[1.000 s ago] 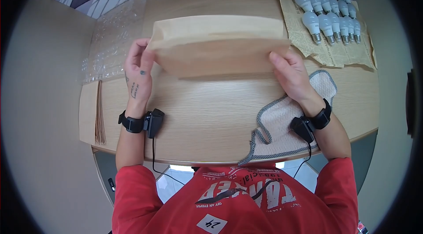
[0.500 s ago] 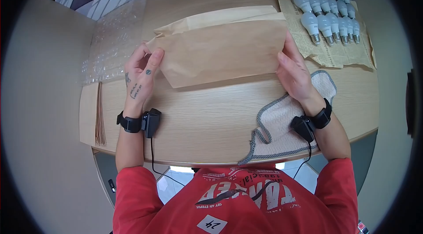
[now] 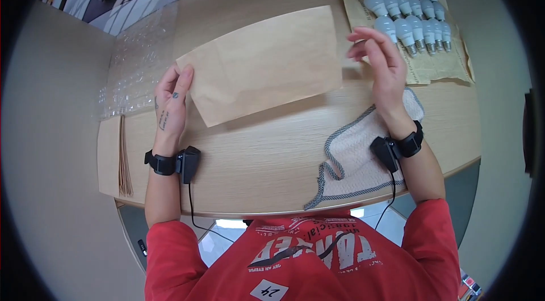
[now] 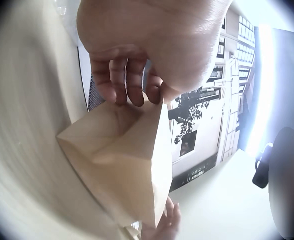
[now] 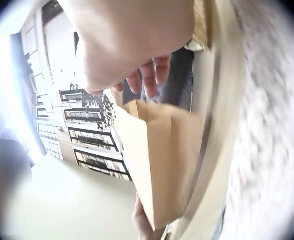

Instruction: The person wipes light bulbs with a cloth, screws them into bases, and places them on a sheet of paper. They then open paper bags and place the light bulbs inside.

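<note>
A brown paper bag point(image 3: 264, 68) is held up over the table by my left hand point(image 3: 172, 102), which pinches its left end between thumb and fingers. The left wrist view shows the bag's gusseted end point(image 4: 112, 145) spread, with the fingertips at its edge. My right hand point(image 3: 389, 74) is apart from the bag, just off its right end, fingers loosely bent with nothing in them. In the right wrist view a gap shows between those fingers and the bag's other end point(image 5: 169, 155). Several white light bulbs point(image 3: 406, 31) lie in rows beyond the right hand.
The bulbs lie on printed brown paper point(image 3: 352, 0) at the back right. Folded paper bags point(image 3: 110, 156) lie at the left edge, with bubble wrap point(image 3: 136, 65) behind them. A white cloth with a dark checked border point(image 3: 355, 159) lies under the right forearm.
The right hand has let go of the bag's right end and drawn away from it. The bag has turned, its broad side facing up, and moved slightly left with the left hand.
</note>
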Available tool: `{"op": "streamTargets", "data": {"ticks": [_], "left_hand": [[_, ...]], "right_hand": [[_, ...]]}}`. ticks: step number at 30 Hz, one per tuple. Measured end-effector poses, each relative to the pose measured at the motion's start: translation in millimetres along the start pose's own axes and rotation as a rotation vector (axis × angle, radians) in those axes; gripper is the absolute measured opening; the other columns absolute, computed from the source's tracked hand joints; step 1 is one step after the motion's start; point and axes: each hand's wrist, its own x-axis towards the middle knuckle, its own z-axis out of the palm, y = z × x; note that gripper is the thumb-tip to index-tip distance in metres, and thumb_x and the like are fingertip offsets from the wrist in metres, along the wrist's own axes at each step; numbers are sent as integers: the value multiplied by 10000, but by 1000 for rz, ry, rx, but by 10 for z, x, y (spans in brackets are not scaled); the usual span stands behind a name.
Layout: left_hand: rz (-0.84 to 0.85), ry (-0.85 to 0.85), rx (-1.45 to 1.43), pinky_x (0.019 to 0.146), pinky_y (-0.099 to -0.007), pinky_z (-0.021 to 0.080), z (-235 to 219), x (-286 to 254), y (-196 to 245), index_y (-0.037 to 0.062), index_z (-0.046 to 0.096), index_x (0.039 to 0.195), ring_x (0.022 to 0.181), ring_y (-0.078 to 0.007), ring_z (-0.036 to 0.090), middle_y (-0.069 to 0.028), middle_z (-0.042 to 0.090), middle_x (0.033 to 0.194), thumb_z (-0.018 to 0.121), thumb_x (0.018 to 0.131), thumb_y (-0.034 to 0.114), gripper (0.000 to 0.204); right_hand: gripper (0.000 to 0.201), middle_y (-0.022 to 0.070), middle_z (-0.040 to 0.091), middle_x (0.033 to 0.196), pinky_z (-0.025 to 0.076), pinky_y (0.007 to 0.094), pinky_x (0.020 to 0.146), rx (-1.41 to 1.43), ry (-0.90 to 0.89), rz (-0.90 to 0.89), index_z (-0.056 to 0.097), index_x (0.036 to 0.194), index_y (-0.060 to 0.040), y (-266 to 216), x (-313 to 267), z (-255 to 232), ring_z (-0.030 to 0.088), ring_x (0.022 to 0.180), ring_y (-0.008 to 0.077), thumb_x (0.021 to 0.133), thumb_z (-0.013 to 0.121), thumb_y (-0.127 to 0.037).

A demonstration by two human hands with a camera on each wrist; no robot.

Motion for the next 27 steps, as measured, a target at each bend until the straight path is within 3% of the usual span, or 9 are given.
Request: {"op": "streamTargets", "data": {"ticks": [3, 6, 9, 12, 18, 21, 24, 27], "left_hand": [[-107, 63, -199, 861, -226, 429, 57, 31, -3, 53, 631, 977, 926, -49, 564, 13, 647, 988, 562, 1012, 218, 183], [-187, -8, -339, 933, -277, 487, -29, 60, -104, 35, 604, 1204, 1087, -119, 622, -48, 663, 1172, 521, 1022, 223, 275], [-280, -6, -380, 897, -286, 514, -33, 69, -109, 36, 597, 1210, 1055, -133, 641, -48, 662, 1166, 514, 1022, 229, 282], [-322, 42, -337, 880, -256, 496, 67, 60, 10, 21, 614, 1150, 1006, -107, 632, -56, 668, 1118, 509, 1026, 267, 295], [-419, -86, -223, 826, -259, 520, -15, 86, -28, 28, 633, 1124, 955, -115, 657, -41, 681, 1053, 533, 1014, 261, 276], [-463, -115, -53, 757, -239, 493, -182, 130, -201, 69, 661, 1047, 834, -90, 629, 7, 670, 947, 544, 1011, 297, 259], [-380, -136, 404, 666, -241, 465, -158, 160, 24, 82, 668, 1008, 725, -95, 578, -3, 655, 877, 572, 995, 289, 229], [160, 54, 1190, 603, -317, 470, 105, 182, 429, 49, 668, 983, 621, -194, 580, -93, 628, 743, 621, 942, 224, 186]], "right_hand": [[277, 62, 647, 974, 479, 269, 719, -575, 352, -157, 649, 1103, -10, 3, 202, -285, 611, 801, 124, 942, 643, -235], [308, 108, 637, 945, 498, 324, 706, -1040, 368, -110, 649, 1054, -14, -17, 309, -564, 637, 819, 208, 891, 696, -272], [386, 153, 638, 941, 513, 409, 731, -1300, 345, 19, 656, 1033, -13, 34, 273, -598, 644, 850, 317, 840, 732, -339], [455, 173, 653, 994, 509, 469, 775, -1388, 250, 165, 666, 1023, -5, 51, 238, -614, 646, 895, 371, 819, 735, -406], [363, 204, 673, 1003, 521, 460, 779, -1376, 217, 193, 688, 968, 13, 80, 219, -645, 660, 904, 378, 840, 700, -326], [326, 205, 691, 952, 525, 459, 769, -1343, 186, 165, 690, 968, 6, 97, 213, -664, 669, 871, 378, 843, 688, -294], [314, 190, 703, 896, 530, 455, 754, -1292, 198, 91, 689, 967, 0, 146, 201, -680, 676, 823, 378, 847, 682, -291], [314, 182, 704, 861, 531, 449, 726, -1219, 238, 70, 687, 980, -1, 145, 207, -648, 678, 799, 373, 854, 681, -288]]}}
